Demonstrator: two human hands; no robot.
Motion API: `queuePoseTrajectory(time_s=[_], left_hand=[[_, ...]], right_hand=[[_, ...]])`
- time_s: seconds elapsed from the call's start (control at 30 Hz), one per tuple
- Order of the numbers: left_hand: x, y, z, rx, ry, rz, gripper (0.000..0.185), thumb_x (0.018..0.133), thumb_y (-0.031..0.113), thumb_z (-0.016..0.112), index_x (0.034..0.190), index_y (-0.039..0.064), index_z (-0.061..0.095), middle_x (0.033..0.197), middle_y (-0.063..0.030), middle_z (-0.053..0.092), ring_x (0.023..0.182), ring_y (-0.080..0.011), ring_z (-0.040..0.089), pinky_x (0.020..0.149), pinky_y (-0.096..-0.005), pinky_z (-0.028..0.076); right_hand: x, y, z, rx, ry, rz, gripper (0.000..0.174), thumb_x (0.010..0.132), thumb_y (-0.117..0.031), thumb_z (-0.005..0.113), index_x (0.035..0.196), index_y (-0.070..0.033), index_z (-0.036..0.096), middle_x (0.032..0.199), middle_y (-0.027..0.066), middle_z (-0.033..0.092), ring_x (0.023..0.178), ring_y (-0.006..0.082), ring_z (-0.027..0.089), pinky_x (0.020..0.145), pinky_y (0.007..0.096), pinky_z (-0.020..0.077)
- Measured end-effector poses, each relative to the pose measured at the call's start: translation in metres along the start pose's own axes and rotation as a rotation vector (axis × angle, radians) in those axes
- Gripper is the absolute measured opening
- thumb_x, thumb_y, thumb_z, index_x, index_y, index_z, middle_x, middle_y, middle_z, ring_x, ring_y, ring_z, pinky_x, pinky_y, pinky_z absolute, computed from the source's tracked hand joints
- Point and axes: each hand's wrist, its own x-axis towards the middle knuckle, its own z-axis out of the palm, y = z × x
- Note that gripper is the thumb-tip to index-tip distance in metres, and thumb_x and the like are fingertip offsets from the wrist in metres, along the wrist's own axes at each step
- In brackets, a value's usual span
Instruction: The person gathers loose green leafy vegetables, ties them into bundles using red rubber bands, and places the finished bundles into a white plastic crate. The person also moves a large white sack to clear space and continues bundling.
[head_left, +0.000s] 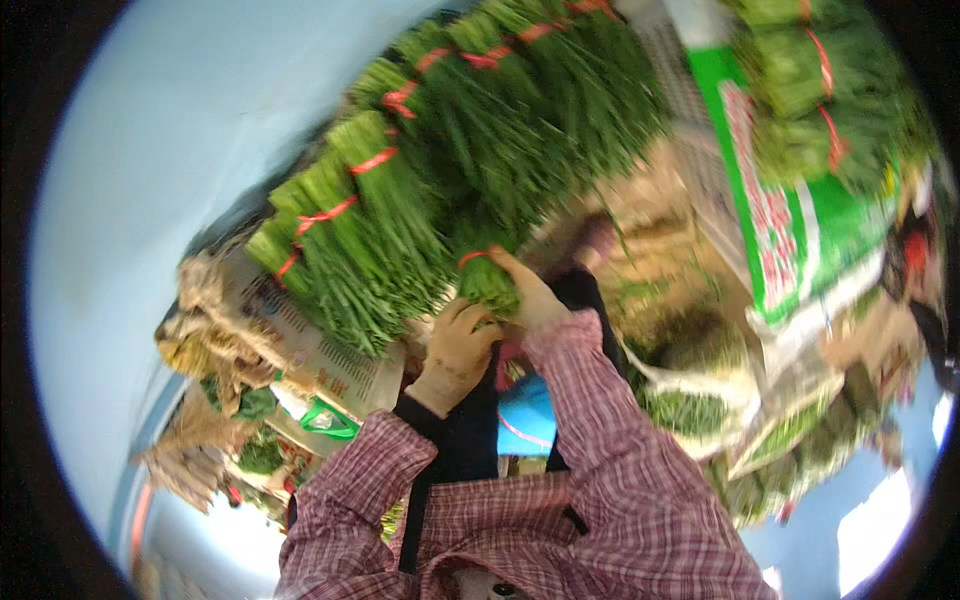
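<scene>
A bunch of long green stalks, apparently chives (486, 289), points its cut end toward me, with a red tie around it. My right hand (534, 294) grips it from the right side, thumb and fingers near the tie. My left hand (456, 351), in a pale glove, has its curled fingers against the near left end of the same bunch. Just beyond and to the left lie several tied bunches of the same greens (367, 225) in a row, with more piled behind (525, 112). Motion blur hides the exact finger contacts.
At right, a green and white printed sack (780, 247) lies under more tied greens (832, 82). Loose greens sit in an open white bag (690, 405). Crumpled burlap (217, 322) and printed sacking (330, 360) lie at left, beside a pale blue wall (165, 150). Something blue (525, 420) shows between my knees.
</scene>
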Motion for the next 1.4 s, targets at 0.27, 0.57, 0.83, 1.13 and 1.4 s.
queuePoseTrajectory(time_s=[0.27, 0.57, 0.83, 1.13, 1.4], left_hand=[[-0.039, 0.016, -0.061, -1.087, 0.154, -0.968, 0.086, 0.093, 0.030, 0.077, 0.157, -0.005, 0.031, 0.148, -0.0185, 0.050, 0.134, -0.0239, 0.050, 0.110, -0.0379, 0.044], [0.047, 0.126, -0.072, -1.300, 0.129, -0.529, 0.054, 0.094, 0.002, 0.068, 0.143, -0.004, 0.048, 0.133, -0.0122, 0.064, 0.118, -0.0217, 0.063, 0.102, -0.0360, 0.051], [0.068, 0.203, -0.097, -1.269, -0.042, -0.438, 0.051, 0.090, 0.006, 0.076, 0.137, 0.001, 0.056, 0.126, -0.0085, 0.067, 0.111, -0.0201, 0.065, 0.100, -0.0353, 0.052], [0.086, 0.245, -0.069, -1.143, -0.244, -0.414, 0.042, 0.092, 0.008, 0.078, 0.130, 0.000, 0.061, 0.121, -0.0078, 0.069, 0.108, -0.0192, 0.067, 0.096, -0.0328, 0.055], [0.095, 0.293, -0.039, -0.799, -0.489, -0.302, 0.041, 0.088, 0.014, 0.076, 0.124, -0.001, 0.066, 0.117, -0.0073, 0.071, 0.103, -0.0178, 0.067, 0.093, -0.0333, 0.053]], right_hand=[[-0.120, 0.075, -0.011, -0.535, -0.027, -0.608, 0.060, 0.091, -0.005, 0.073, 0.143, 0.003, 0.045, 0.125, 0.0121, 0.065, 0.109, 0.0219, 0.066, 0.093, 0.0374, 0.0563], [-0.220, 0.105, 0.045, -0.366, -0.032, -1.022, 0.053, 0.095, -0.011, 0.073, 0.142, 0.001, 0.051, 0.133, 0.0104, 0.063, 0.118, 0.0229, 0.061, 0.103, 0.0361, 0.0501], [-0.274, 0.115, 0.055, -0.699, 0.230, -1.427, 0.069, 0.086, -0.015, 0.082, 0.142, 0.006, 0.048, 0.131, 0.0163, 0.064, 0.116, 0.0239, 0.062, 0.103, 0.0353, 0.0488], [-0.320, 0.129, 0.007, -0.079, -0.062, -1.388, 0.052, 0.093, -0.006, 0.075, 0.140, 0.003, 0.054, 0.129, 0.0115, 0.068, 0.112, 0.0214, 0.065, 0.100, 0.0346, 0.0521], [-0.308, 0.144, -0.036, 0.017, -0.048, -1.493, 0.050, 0.092, -0.004, 0.071, 0.139, 0.001, 0.055, 0.133, 0.0083, 0.063, 0.120, 0.0206, 0.060, 0.106, 0.0356, 0.0463]])
